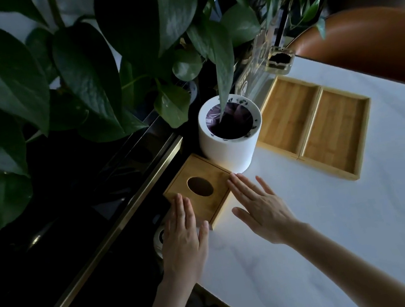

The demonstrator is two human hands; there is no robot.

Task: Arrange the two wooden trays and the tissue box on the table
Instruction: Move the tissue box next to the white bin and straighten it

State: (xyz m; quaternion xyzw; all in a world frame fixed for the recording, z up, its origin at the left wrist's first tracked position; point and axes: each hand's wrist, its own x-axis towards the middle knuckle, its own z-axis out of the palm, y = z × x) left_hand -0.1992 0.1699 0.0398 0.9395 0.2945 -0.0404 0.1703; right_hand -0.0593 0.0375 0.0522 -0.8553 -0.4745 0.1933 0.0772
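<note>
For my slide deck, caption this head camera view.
Both open hands, left and right, flank the wooden tissue box beside a white pot; two trays adjoin.

Two wooden trays (291,115) (335,133) (touching along their long edges), one wooden tissue box (198,188), one white plant pot (229,147), and two flat, spread hands (182,235) (260,206).

A white pot (227,134) of leafy plants (87,65) stands beside an orange chair (367,46)
</note>
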